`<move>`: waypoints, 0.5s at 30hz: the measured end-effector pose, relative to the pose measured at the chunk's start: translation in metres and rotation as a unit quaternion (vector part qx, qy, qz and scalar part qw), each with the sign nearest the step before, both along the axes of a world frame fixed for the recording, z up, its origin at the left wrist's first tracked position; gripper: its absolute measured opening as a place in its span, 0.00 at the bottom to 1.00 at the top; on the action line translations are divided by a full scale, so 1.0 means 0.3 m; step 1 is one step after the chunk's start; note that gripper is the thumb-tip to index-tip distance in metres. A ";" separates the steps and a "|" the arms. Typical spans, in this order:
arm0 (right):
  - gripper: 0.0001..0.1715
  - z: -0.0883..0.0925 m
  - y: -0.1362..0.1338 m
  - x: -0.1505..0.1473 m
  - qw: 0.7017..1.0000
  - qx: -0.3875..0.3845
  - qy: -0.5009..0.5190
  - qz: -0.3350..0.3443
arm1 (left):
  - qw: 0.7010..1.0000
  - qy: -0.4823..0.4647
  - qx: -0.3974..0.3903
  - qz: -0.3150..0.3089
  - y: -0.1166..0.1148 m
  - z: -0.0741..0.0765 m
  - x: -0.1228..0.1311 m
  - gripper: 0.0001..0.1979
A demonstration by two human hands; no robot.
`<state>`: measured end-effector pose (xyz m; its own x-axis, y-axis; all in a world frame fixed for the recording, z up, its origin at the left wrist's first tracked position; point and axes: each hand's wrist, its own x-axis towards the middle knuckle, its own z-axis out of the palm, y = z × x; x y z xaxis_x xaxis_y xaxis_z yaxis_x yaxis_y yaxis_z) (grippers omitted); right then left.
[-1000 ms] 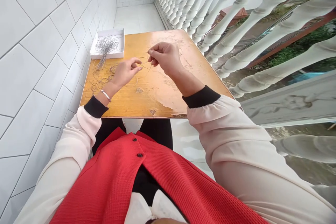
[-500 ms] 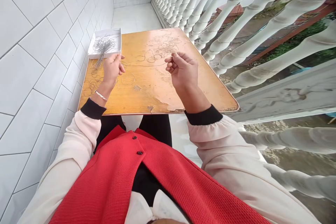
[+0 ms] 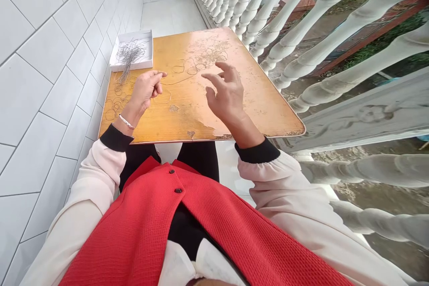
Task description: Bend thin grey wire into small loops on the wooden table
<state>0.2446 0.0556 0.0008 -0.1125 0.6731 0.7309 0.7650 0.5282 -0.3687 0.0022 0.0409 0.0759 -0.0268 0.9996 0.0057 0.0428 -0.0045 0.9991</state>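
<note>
Head cam's the only view here, and it's looking down over a red vest point(image 3: 134, 223) at a worn table point(image 3: 154, 123). The left hand point(image 3: 147, 87) is pinching, thumb and fingertips closed on one end of a thin strand point(image 3: 182, 81). That strand's running across to the right, just above or along the tabletop (can't really tell which), and its far end is sitting by the right hand's fingertips. The right hand point(image 3: 226, 94) is hovering over the paler, peeling side of the table with fingers spread and thumb apart, so it's looking open. Whether a fingertip is touching the strand, can't tell.

Beyond the strand, a bunch of thin loops point(image 3: 192, 71) is lying on the tabletop, some overlapping. More wiry rings point(image 3: 112, 107) are lying along the left edge, just beside the left forearm. Up at the far left corner a shallow white box point(image 3: 147, 64) is holding a messy bundle of dark wires point(image 3: 130, 53), and the ends are spilling over its near wall onto the table.

The left wrist is wearing a light bracelet point(image 3: 126, 121), right above a black cuff point(image 3: 116, 137). White tiled wall point(image 3: 43, 71) is running down the left, white balusters point(image 3: 288, 49) are lining the right.
</note>
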 end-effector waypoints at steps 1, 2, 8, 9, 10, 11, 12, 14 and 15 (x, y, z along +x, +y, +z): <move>0.16 0.007 -0.012 0.003 1.000 0.018 -0.013 -0.009 | 1.000 0.005 -0.003 -0.001 -0.001 0.004 0.000 0.10; 0.19 0.015 -0.025 0.004 0.999 0.032 -0.015 -0.017 | 1.000 0.011 -0.006 0.000 -0.002 0.007 -0.001 0.10; 0.20 0.060 -0.075 -0.025 0.995 0.035 -0.095 0.021 | 1.000 0.021 -0.014 -0.015 -0.014 0.014 -0.003 0.12; 0.17 0.060 -0.071 -0.032 0.992 0.027 -0.116 0.037 | 0.999 0.015 -0.016 -0.025 -0.017 0.015 -0.005 0.12; 0.15 0.059 -0.065 -0.037 0.991 0.018 -0.125 0.050 | 0.999 0.009 -0.022 -0.036 -0.018 0.016 -0.008 0.11; 0.16 0.057 -0.057 -0.040 0.991 0.009 -0.120 0.060 | 0.999 0.005 -0.031 -0.044 -0.017 0.017 -0.014 0.10; 0.17 0.058 -0.048 -0.041 0.993 -0.004 -0.096 0.070 | 0.998 0.005 -0.037 -0.047 -0.015 0.018 -0.023 0.10; 0.17 0.070 -0.033 -0.039 0.994 -0.051 -0.002 0.099 | 0.999 0.029 -0.015 -0.024 -0.005 0.021 -0.045 0.09; 0.16 0.081 -0.029 -0.037 0.988 -0.087 0.054 0.113 | 0.999 0.051 0.018 -0.004 0.000 0.023 -0.057 0.09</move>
